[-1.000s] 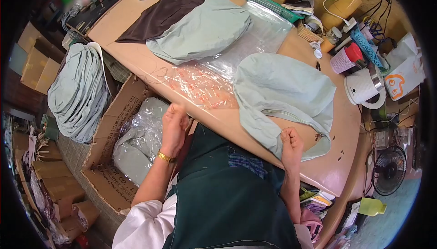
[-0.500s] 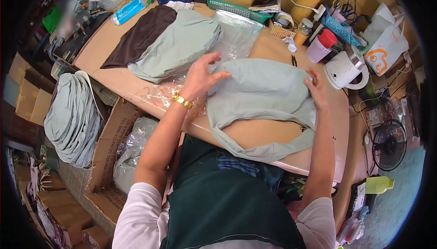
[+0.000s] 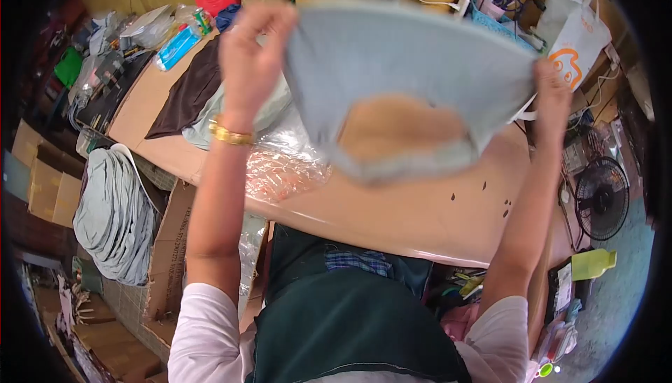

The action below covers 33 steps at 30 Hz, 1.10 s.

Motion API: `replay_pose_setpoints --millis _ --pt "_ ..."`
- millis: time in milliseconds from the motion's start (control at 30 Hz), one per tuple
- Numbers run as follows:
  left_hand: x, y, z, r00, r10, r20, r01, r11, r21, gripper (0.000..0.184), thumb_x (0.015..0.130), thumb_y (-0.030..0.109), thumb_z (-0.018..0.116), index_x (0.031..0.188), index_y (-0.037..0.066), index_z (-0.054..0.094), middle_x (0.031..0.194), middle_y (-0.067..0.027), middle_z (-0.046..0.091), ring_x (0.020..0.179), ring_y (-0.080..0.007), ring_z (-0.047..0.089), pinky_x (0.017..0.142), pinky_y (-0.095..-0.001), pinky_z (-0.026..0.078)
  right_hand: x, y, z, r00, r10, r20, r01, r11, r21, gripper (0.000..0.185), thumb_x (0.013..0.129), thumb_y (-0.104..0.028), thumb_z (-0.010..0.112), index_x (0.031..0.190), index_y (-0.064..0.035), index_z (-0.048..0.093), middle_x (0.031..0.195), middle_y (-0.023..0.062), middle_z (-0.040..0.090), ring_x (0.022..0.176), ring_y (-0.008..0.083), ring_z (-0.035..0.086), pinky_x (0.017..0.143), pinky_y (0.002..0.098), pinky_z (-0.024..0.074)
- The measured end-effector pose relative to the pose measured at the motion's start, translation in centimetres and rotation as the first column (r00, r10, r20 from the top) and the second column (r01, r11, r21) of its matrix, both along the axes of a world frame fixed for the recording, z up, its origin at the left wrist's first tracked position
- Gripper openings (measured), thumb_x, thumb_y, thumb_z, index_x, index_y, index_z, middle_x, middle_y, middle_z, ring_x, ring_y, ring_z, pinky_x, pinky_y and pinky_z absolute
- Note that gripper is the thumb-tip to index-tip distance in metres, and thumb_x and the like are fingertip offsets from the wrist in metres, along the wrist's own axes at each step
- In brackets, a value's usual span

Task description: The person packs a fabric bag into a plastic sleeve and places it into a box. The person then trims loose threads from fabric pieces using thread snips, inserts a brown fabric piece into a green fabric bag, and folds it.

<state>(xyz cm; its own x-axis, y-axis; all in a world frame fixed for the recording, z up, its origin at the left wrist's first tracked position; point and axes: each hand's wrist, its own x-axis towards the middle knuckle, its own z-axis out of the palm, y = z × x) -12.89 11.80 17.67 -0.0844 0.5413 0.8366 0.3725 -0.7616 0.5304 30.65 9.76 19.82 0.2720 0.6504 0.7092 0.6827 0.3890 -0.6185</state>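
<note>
A pale grey-green fabric piece (image 3: 406, 51) with a large oval opening is stretched out in the air above the table, blurred by motion. My left hand (image 3: 253, 54), with a gold bracelet or watch at the wrist, is closed on its upper left corner. At the upper right corner, my right hand (image 3: 551, 96) pinches the cloth. Under and left of the raised fabric lie a dark brown cloth (image 3: 185, 89) and another pale green cloth (image 3: 210, 114), partly hidden. Clear plastic film (image 3: 287, 173) rests on the table beside them.
The pinkish table (image 3: 392, 211) spans the middle. A stack of pale green cloths (image 3: 115, 215) and a cardboard box (image 3: 168, 257) stand at left. On the right are a white bag (image 3: 581, 37) and a black fan (image 3: 602, 197); a blue packet (image 3: 178, 47) lies at the back left.
Both my hands have closed on the fabric piece and lifted it off the table, spreading it upward and away. My left hand was open half a second ago. The view has shifted slightly.
</note>
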Motion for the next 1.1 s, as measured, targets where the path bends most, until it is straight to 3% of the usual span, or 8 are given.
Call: replay_pose_setpoints --millis 100,233,467,533,700,867,967,1100 --pt "-0.2 -1.5 5.2 0.950 -0.307 0.046 0.294 0.938 0.185 0.014 0.089 0.011 0.068 0.096 -0.001 0.068 0.108 -0.0104 0.067 0.092 -0.0137 0.061 0.080 -0.0279 0.049 -1.1 -4.7 5.4 0.951 0.269 -0.149 -0.248 0.957 0.148 0.035 0.097 -0.031 0.059 0.111 -0.0006 0.068 0.110 0.0027 0.067 0.099 0.0112 0.058 0.092 0.0269 0.0445" --pt "-1.3 -4.6 2.2 0.952 -0.005 -0.307 0.090 0.960 0.264 0.009 0.086 0.006 0.067 0.092 -0.001 0.065 0.129 -0.0234 0.058 0.109 -0.0241 0.060 0.089 -0.0326 0.048 -0.3 -7.7 1.4 0.982 0.063 0.178 -0.082 0.992 0.099 0.061 0.094 -0.045 0.058 0.132 0.0017 0.054 0.135 0.0086 0.056 0.125 0.0181 0.050 0.107 0.0339 0.0348" --pt "-3.9 -10.8 -14.4 0.779 -0.364 -0.510 0.104 0.878 -0.468 0.014 0.078 0.009 0.072 0.086 0.003 0.062 0.125 -0.0195 0.060 0.107 -0.0292 0.061 0.090 -0.0368 0.048 -2.5 -15.4 -16.4 0.947 0.272 -0.169 -0.320 0.796 -0.513 0.022 0.077 0.008 0.069 0.097 -0.0016 0.071 0.130 0.0177 0.056 0.122 0.0274 0.054 0.093 0.0341 0.0496" --pt "-3.7 -12.2 -15.9 0.934 -0.346 -0.086 0.199 0.705 -0.681 0.026 0.075 0.017 0.079 0.092 0.003 0.064 0.124 -0.0187 0.059 0.119 -0.0329 0.055 0.098 -0.0422 0.043 -1.5 -16.0 -19.2 0.971 0.177 -0.161 -0.232 0.859 -0.455 0.025 0.074 0.009 0.070 0.096 -0.0016 0.070 0.124 0.0166 0.059 0.116 0.0260 0.056 0.089 0.0345 0.0501" --pt "-2.9 -11.2 -16.4 0.929 -0.228 -0.293 0.071 0.884 -0.462 0.030 0.076 0.016 0.078 0.100 0.003 0.066 0.118 -0.0165 0.061 0.109 -0.0296 0.058 0.092 -0.0391 0.047 -3.6 -15.0 -19.2 0.988 0.085 -0.132 -0.116 0.960 -0.255 0.025 0.069 0.012 0.071 0.090 -0.0009 0.065 0.101 0.0129 0.062 0.097 0.0258 0.059 0.082 0.0384 0.0497" --pt "-2.6 -9.8 -17.5 0.904 -0.212 -0.372 0.080 0.936 -0.342 0.024 0.079 0.009 0.074 0.100 0.000 0.066 0.104 -0.0159 0.065 0.096 -0.0291 0.063 0.086 -0.0366 0.049 -5.3 -12.2 -18.1 0.901 0.096 0.423 -0.029 0.986 -0.162 0.022 0.072 0.000 0.075 0.090 -0.0023 0.062 0.090 0.0124 0.062 0.088 0.0316 0.058 0.085 0.0381 0.0450" --pt "-2.1 -9.7 -18.5 0.960 -0.188 -0.207 0.099 0.921 -0.377 0.018 0.082 0.006 0.071 0.098 0.000 0.066 0.091 -0.0089 0.066 0.088 -0.0206 0.062 0.082 -0.0313 0.048 -5.1 -9.8 -18.3 0.961 0.086 0.263 -0.095 0.995 0.023 0.017 0.077 -0.002 0.072 0.090 -0.0031 0.060 0.093 0.0124 0.063 0.086 0.0302 0.058 0.082 0.0365 0.0453" --pt "-0.9 -10.1 -18.4 0.956 -0.238 0.172 0.292 0.710 -0.640 0.015 0.087 0.010 0.071 0.095 0.000 0.064 0.084 0.0006 0.061 0.080 -0.0070 0.054 0.073 -0.0220 0.044 -6.4 -9.1 -19.8 0.991 -0.042 -0.125 0.026 0.992 -0.127 0.012 0.081 -0.003 0.069 0.089 -0.0030 0.059 0.093 0.0118 0.063 0.086 0.0258 0.058 0.079 0.0355 0.0461"
